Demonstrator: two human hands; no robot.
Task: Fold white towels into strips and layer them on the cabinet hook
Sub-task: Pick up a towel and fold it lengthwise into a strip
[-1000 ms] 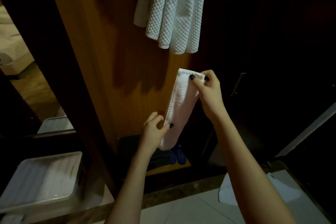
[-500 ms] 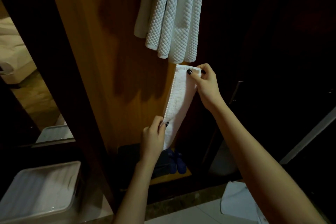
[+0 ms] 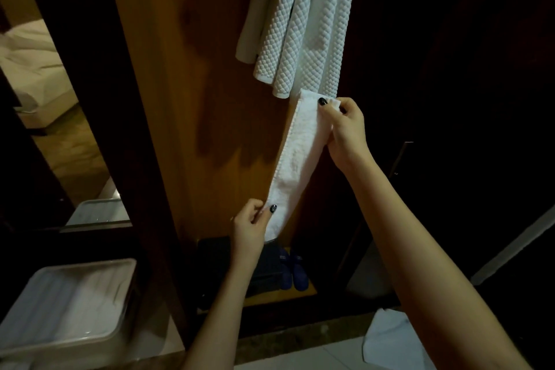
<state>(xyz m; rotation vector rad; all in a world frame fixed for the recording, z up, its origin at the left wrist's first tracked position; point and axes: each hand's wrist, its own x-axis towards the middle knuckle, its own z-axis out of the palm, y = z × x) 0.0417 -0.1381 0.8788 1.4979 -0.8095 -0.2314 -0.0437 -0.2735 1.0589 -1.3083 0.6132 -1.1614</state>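
Note:
A white towel folded into a narrow strip (image 3: 295, 159) hangs stretched in front of the wooden cabinet panel (image 3: 180, 99). My right hand (image 3: 345, 132) pinches its top end, just under the hanging towels. My left hand (image 3: 250, 227) pinches its lower end near the bottom edge. Several white waffle-textured towels (image 3: 303, 24) hang in layers from the top of the panel; the hook itself is out of view above.
A clear plastic bin (image 3: 64, 306) with white cloth stands at lower left. Blue slippers (image 3: 292, 269) and a dark item sit on the cabinet's low shelf. Another white cloth (image 3: 390, 339) lies on the floor at lower right. A dark door with a handle (image 3: 401, 158) is to the right.
Both hands have lifted the towel strip upward; its top end has gone from well below the hanging towels to just beneath them. The grip on each end is unchanged.

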